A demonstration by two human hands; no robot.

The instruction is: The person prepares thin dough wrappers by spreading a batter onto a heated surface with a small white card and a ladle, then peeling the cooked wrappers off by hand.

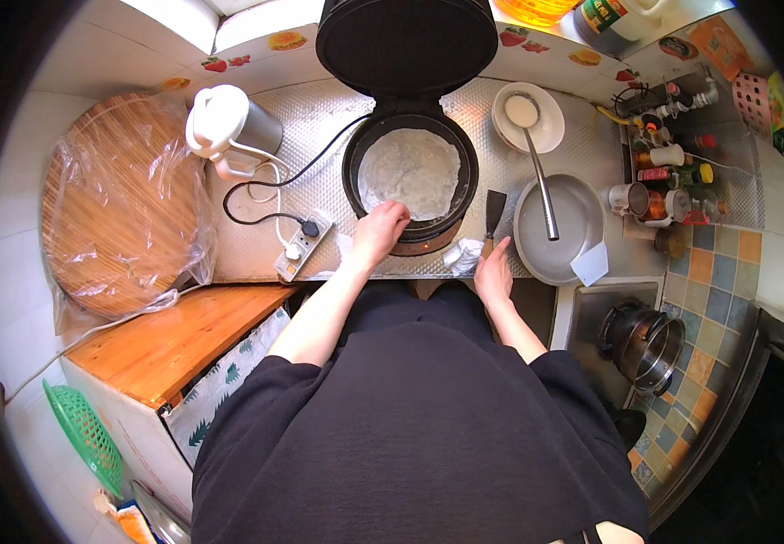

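Note:
A thin, pale round flatbread [409, 170] lies in the black lower plate of an electric griddle [470, 160], whose lid [405, 47] stands raised behind. At the flatbread's front edge, my left hand [378, 231] has its fingers bunched together; whether the edge is pinched between them is unclear. To the right of the griddle, my right hand [494, 272] is at the wooden handle of a scraper [494, 211] with a dark flat blade. My fingers partly cover that handle, so the grip is unclear. Crumpled white paper or cloth [463, 256] lies beside it.
On the right, a ladle [543, 183] spans from a white bowl [548, 136] over a grey pan [562, 224] with a white plastic scraper [590, 264]. Leftward are a power strip [303, 248], corded appliance [229, 122] and bagged wooden board [127, 204]. Bottles [657, 177] stand far right.

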